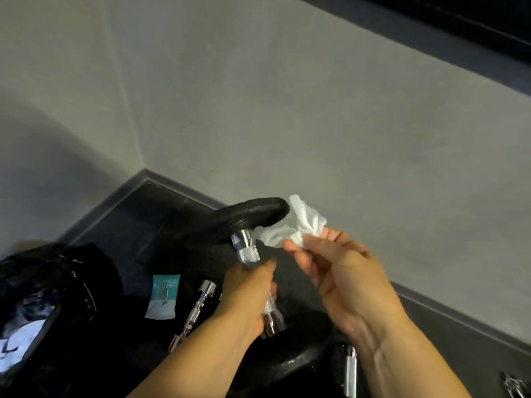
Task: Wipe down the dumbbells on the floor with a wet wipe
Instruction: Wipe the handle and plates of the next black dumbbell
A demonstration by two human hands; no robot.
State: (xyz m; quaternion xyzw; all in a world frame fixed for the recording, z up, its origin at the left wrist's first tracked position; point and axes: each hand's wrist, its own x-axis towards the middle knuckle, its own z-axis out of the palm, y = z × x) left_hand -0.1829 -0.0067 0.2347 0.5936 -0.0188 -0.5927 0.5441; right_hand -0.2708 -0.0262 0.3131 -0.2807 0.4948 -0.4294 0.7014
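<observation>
Left hand (247, 294) is gripping the dumbbell (253, 225) by its handle, lifted off the floor (149, 214), plate up at 12. Right hand (339, 271) pinches the crumpled wet wipe (298, 225) at 2 o'clock, touching the plate.

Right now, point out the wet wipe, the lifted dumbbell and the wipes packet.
wet wipe (301, 226), head view, crumpled middle above the fingers.
lifted dumbbell (248, 252), head view, knurled chrome handle.
wipes packet (163, 295), head view, centre of the teal pouch.
</observation>
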